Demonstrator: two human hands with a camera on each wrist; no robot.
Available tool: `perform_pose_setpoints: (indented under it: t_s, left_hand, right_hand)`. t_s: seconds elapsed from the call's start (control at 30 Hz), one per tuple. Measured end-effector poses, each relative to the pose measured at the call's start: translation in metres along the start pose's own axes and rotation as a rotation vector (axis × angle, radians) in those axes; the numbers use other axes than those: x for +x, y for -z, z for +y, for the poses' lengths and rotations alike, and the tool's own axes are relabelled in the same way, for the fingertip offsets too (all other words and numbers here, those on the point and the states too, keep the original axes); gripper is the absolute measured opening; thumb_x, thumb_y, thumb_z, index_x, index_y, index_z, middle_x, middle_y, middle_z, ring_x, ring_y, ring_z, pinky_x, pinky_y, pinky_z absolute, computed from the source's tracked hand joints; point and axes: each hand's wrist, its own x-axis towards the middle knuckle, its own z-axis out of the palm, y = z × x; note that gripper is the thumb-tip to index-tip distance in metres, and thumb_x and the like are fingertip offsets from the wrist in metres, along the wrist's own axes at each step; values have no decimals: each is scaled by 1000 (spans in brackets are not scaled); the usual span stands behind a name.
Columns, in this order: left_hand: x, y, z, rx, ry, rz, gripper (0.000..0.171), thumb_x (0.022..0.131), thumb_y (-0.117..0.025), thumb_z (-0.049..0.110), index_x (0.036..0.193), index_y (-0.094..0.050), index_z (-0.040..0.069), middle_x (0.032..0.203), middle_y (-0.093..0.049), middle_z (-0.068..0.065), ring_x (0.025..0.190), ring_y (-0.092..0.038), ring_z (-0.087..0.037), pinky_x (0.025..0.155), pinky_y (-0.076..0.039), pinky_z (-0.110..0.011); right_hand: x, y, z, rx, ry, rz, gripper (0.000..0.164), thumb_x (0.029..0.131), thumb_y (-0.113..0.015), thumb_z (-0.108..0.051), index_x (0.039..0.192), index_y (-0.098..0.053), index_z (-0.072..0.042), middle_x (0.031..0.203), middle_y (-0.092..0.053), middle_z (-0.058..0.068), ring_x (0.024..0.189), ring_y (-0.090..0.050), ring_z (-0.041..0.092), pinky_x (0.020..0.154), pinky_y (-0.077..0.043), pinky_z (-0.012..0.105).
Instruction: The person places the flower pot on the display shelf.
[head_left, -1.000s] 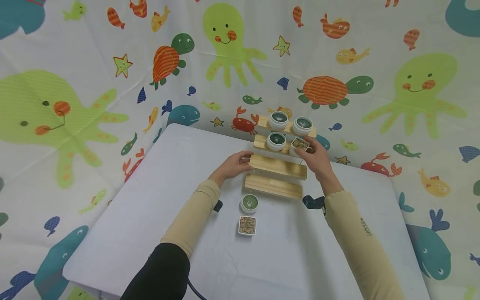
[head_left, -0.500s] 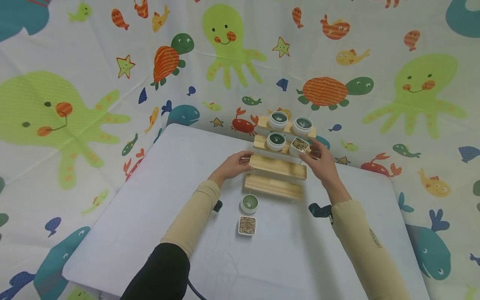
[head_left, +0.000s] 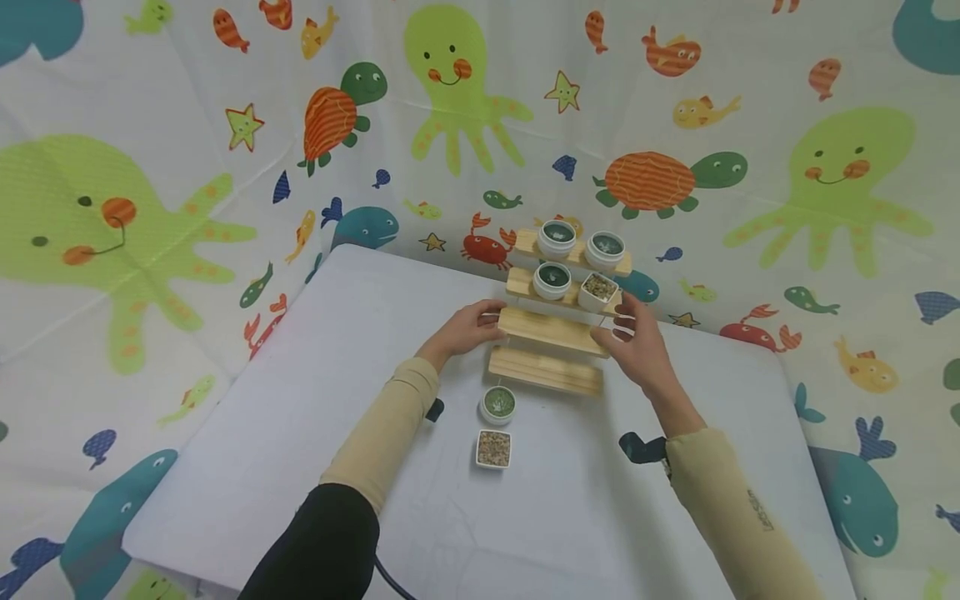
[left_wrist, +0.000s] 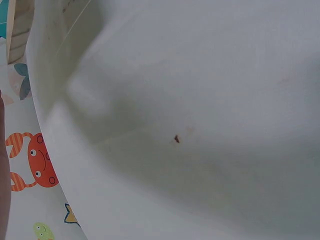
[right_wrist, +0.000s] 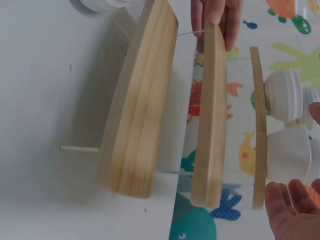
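A wooden tiered stand (head_left: pixel 553 331) with several stepped boards stands at the table's far side. My left hand (head_left: pixel 467 328) grips the left end of its second-lowest board; the right wrist view shows those fingers (right_wrist: pixel 216 12) around the board end. On the board above, a square white pot (head_left: pixel 599 289) of brownish granules sits right of a round white pot (head_left: pixel 552 281) with a dark green top. Near that board's right end, my right hand (head_left: pixel 636 343) has its fingers loosely bent and holds nothing. In the right wrist view its fingertips are close below the square pot (right_wrist: pixel 289 155).
Two round white pots, left (head_left: pixel 557 238) and right (head_left: pixel 604 248), occupy the top board. In front of the stand, a round green-topped pot (head_left: pixel 498 404) and another square granule pot (head_left: pixel 493 449) stand on the white table (head_left: pixel 300 417). Behind hangs a sea-animal curtain (head_left: pixel 480 108).
My right hand has let go of the square pot and drawn down and slightly right. The pot stays on its board, and my left hand keeps its grip on the stand.
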Motion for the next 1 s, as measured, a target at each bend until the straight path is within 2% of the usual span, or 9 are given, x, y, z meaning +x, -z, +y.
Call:
perform_pose_setpoints:
  t_s: [0.37,0.67,1.0]
  left_hand:
    - [-4,2,-1,27,-19,1,63,85,-66,27,139,-38,11,141,-42,-9,127,-46,-19,103,-44,-26]
    - [-1,2,-4,4,12,-9,65,84,-67,24,140,-37,11,143,-40,-8,129,-44,-20,106,-41,-29]
    - [-2,2,-3,24,-6,3,63,84,-68,23,138,-39,11,141,-43,-7,126,-46,-18,103,-43,-25]
  right_hand:
    - [-18,-14,-3,-10,-35,-47,84,83,-67,-32,146,-17,-8,139,-34,18,126,-38,34,106,-39,47]
    - [-27,-29,0,-23,-57,-91,78,83,-67,-25,145,-22,-9,137,-36,15,124,-40,31,105,-41,46]
    - [-37,-50,2,0,-17,-166,71,83,-68,-26,140,-31,-5,134,-40,17,122,-43,33,103,-42,48]
